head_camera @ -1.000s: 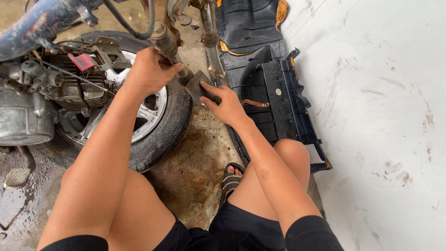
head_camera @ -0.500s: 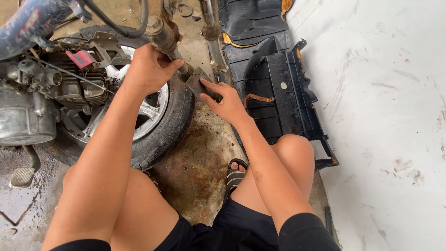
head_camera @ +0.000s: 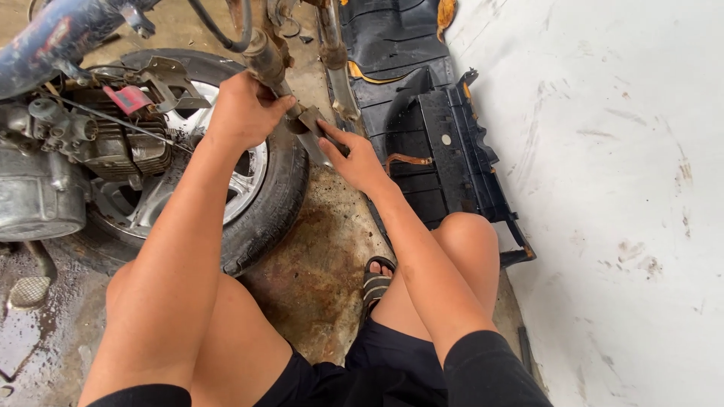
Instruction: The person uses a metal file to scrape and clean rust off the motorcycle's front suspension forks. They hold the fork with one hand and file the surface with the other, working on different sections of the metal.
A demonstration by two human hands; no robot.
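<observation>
left hand (head_camera: 241,113) gripping a rusty fork tube (head_camera: 265,60) (above the tyre (head_camera: 275,196)); right hand (head_camera: 354,158) fingers curled around a metal bracket (head_camera: 311,119).

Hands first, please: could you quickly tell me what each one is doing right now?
Left hand: closed in a grip around the rusty fork tube.
Right hand: fingers resting on the metal bracket; a full grip cannot be told.

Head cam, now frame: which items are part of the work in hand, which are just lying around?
In hand:
- left hand gripping the rusty fork tube
- right hand on the small metal bracket at the tube's lower end
- front wheel just beneath

Lying about:
- black plastic panels by the white wall
- engine
- sandal
</observation>
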